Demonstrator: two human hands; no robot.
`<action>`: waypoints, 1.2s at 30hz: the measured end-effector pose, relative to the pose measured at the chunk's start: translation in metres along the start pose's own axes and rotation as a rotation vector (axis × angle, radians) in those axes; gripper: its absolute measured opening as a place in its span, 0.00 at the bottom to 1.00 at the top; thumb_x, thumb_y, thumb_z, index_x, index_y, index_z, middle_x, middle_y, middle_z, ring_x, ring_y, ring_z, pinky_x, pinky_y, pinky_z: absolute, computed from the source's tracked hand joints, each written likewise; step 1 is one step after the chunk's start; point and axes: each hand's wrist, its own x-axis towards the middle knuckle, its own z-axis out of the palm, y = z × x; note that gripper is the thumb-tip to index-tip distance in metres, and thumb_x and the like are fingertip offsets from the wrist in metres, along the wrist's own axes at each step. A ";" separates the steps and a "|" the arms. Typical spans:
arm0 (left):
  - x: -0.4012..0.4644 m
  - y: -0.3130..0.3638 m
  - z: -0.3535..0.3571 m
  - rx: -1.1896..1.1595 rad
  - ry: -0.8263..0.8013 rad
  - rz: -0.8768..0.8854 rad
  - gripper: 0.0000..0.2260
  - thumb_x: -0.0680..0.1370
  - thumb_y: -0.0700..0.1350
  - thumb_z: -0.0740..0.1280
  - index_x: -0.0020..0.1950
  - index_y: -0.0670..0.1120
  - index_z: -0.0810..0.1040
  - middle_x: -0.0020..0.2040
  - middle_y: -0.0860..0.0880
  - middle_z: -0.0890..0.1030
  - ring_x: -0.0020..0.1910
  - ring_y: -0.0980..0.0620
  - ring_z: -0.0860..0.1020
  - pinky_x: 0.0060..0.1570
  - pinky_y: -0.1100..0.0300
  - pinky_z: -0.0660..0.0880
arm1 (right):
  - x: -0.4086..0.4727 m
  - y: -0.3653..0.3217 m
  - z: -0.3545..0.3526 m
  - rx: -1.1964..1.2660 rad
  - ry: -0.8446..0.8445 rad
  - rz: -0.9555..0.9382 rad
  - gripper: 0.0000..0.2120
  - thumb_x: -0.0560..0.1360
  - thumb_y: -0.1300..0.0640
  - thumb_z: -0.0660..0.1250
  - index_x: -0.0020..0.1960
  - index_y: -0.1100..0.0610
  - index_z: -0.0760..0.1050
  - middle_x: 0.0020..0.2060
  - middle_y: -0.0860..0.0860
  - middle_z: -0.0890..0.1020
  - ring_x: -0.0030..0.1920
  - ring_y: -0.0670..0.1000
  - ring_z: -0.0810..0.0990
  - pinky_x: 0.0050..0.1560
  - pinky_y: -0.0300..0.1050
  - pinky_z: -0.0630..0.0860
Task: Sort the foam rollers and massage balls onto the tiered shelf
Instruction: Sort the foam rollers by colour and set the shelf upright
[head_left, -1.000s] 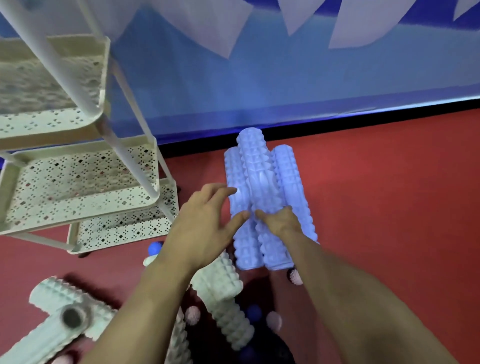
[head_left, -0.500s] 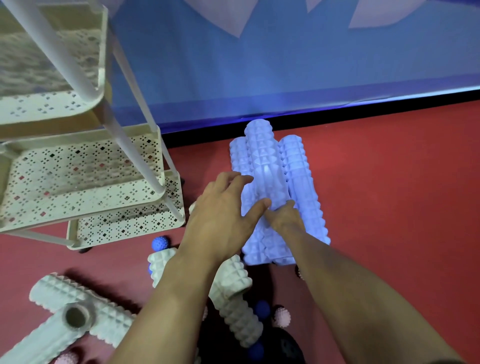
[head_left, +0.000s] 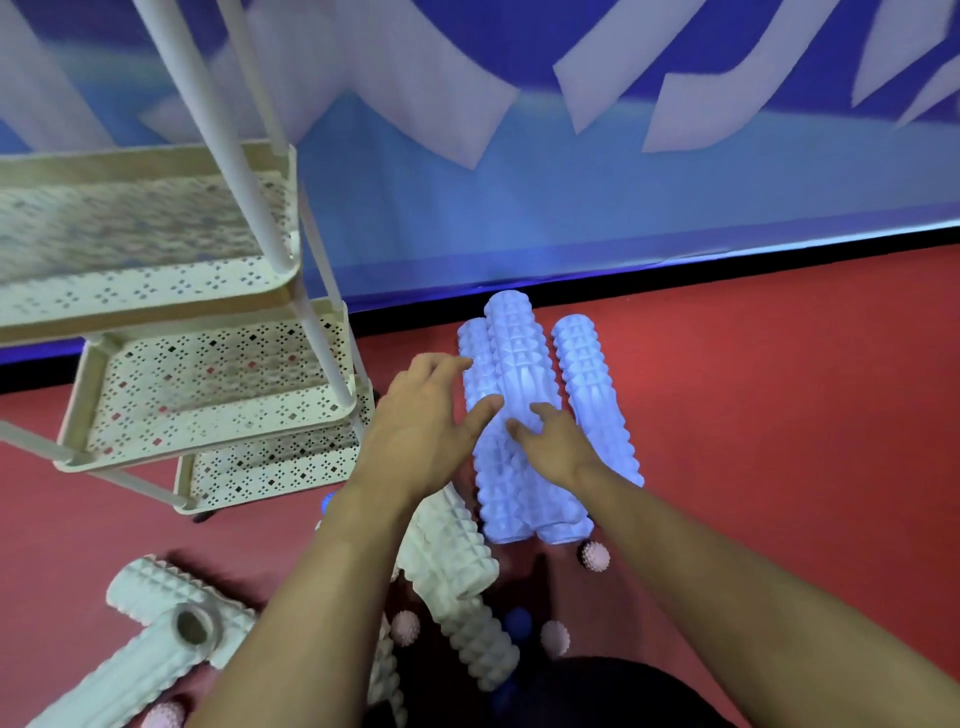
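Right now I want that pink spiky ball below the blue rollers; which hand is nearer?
Right. The right hand lies just above the pink spiky ball; the left hand sits farther left.

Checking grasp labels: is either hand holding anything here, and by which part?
Nothing is gripped. Left hand and right hand rest spread fingers on the blue rollers mid-length.

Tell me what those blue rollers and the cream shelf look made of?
Blue rollers: probably moulded foam, matte, with soft-looking ridges and no gloss. Shelf: likely painted sheet metal, thin trays punched with small diamond holes, though plastic can't be ruled out.
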 end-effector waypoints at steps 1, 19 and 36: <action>-0.005 0.002 -0.004 0.004 0.005 0.010 0.26 0.79 0.63 0.65 0.74 0.53 0.71 0.70 0.54 0.71 0.67 0.48 0.72 0.68 0.50 0.70 | -0.016 -0.009 -0.003 0.017 -0.017 -0.040 0.33 0.80 0.40 0.64 0.79 0.54 0.61 0.77 0.54 0.66 0.67 0.54 0.76 0.62 0.46 0.73; -0.233 0.045 -0.120 0.139 0.115 0.035 0.26 0.81 0.62 0.63 0.75 0.51 0.70 0.69 0.51 0.73 0.69 0.50 0.72 0.68 0.55 0.68 | -0.302 -0.088 -0.036 -0.344 0.051 -0.537 0.28 0.82 0.39 0.58 0.78 0.48 0.62 0.75 0.47 0.67 0.73 0.52 0.69 0.68 0.49 0.69; -0.367 0.038 -0.106 -0.011 0.144 -0.075 0.26 0.81 0.60 0.63 0.76 0.51 0.68 0.74 0.50 0.70 0.73 0.50 0.69 0.71 0.56 0.65 | -0.403 -0.042 0.007 -0.411 0.010 -0.591 0.28 0.81 0.39 0.59 0.78 0.47 0.63 0.74 0.48 0.69 0.70 0.53 0.72 0.67 0.50 0.70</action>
